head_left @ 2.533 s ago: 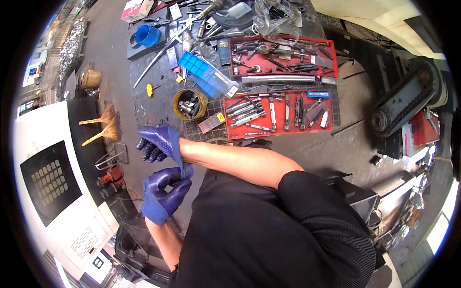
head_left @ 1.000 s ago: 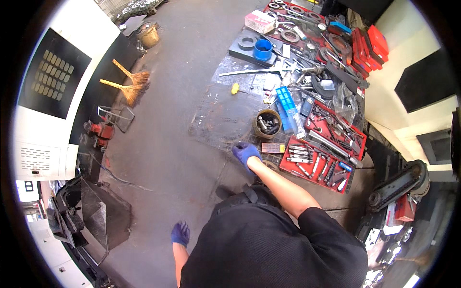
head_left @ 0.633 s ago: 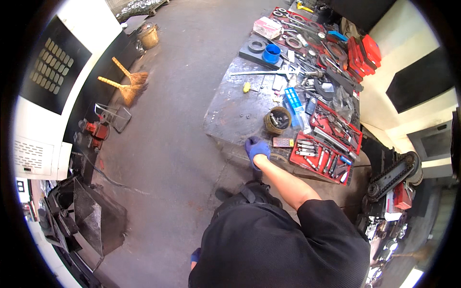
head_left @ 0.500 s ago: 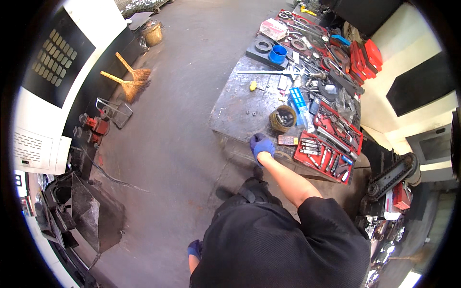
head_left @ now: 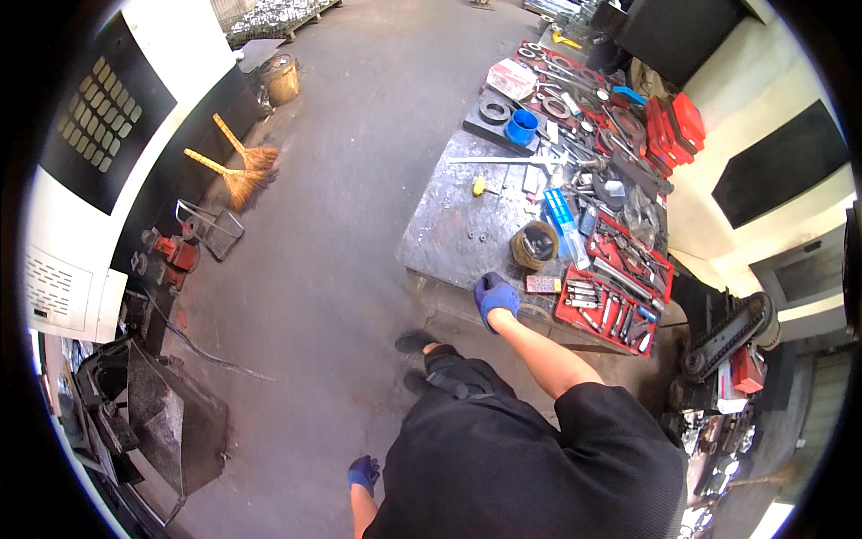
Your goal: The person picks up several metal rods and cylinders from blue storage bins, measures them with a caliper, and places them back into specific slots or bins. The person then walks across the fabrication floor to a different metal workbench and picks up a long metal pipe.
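Observation:
My right hand (head_left: 496, 303), in a blue and dark glove, is at the near edge of the metal workbench (head_left: 440, 225). Its fingers are curled in, and whatever they may hold is hidden. Just right of it lies a small flat printed box (head_left: 542, 284), with a yellowish tin of dark parts (head_left: 534, 244) behind. A red tray of sockets and bits (head_left: 600, 310) sits at the bench corner. My left hand (head_left: 364, 472), gloved alike, hangs low beside my body with fingers loosely apart and nothing in them. Two small nuts (head_left: 477, 236) lie on the bench.
A caliper (head_left: 503, 161), a yellow-handled tool (head_left: 481, 187), a blue ring (head_left: 521, 127) and many tools crowd the bench. To the left are two brooms (head_left: 241, 187), a red jack-like device (head_left: 175, 250), a dark metal bin (head_left: 175, 422) and a cable (head_left: 206, 346) across the floor.
The bench edge and my right hand sit slightly lower in the picture. My left hand has swung out from my body and shows more fully. A foot now shows below the bench.

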Tool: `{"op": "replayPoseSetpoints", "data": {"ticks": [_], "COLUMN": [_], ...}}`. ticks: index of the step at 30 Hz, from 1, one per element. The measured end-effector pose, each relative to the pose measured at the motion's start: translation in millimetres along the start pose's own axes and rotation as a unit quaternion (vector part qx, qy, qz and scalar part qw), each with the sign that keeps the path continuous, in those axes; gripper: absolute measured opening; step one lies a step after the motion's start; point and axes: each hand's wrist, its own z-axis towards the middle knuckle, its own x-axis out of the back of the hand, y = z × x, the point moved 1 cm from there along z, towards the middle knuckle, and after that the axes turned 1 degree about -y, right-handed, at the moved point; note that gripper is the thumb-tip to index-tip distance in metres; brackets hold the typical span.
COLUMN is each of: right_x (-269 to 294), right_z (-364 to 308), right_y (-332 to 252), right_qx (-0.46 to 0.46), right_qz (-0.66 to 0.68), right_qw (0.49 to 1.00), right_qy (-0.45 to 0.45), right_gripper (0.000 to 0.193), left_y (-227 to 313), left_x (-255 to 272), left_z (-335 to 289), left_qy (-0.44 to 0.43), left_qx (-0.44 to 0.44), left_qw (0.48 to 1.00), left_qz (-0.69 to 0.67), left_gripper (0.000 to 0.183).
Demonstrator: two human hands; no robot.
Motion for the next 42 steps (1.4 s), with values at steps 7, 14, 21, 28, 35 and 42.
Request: {"op": "replayPoseSetpoints", "data": {"ticks": [7,14,21,28,35,42], "right_x": [4,-39,-125,-221,-296,-471], "right_z": [12,-3,-31,-191,-436,-485], "right_y": [0,-124,-213,-288,-355,-342], "right_qx": [-0.012,0.099,0.095,0.201,0.351,0.315], "right_qz": [0.046,0.315,0.320,0.028,-0.134,-0.378], "right_qw": [0.997,0.916,0.800,0.732,0.572,0.623], "right_qy": [-0.057,-0.228,-0.499,-0.651,-0.729,-0.609], "right_gripper": [0.028,0.023,0.019,0.019,0.023,0.029], "left_y": [-30,-31,50,-133,-300,-376], "left_x": [49,55,19,-1,-114,-14], "left_z": [78,73,-94,-70,15,-20], "left_qy": [-0.032,-0.037,0.233,0.318,0.028,0.089], "left_qx": [-0.193,-0.017,-0.243,-0.064,0.164,0.177], "left_qw": [0.934,0.992,0.941,0.896,0.823,0.844], "left_qz": [0.298,-0.116,-0.041,-0.304,-0.543,-0.498], "left_gripper": [0.028,0.029,0.038,0.033,0.029,0.039]}}
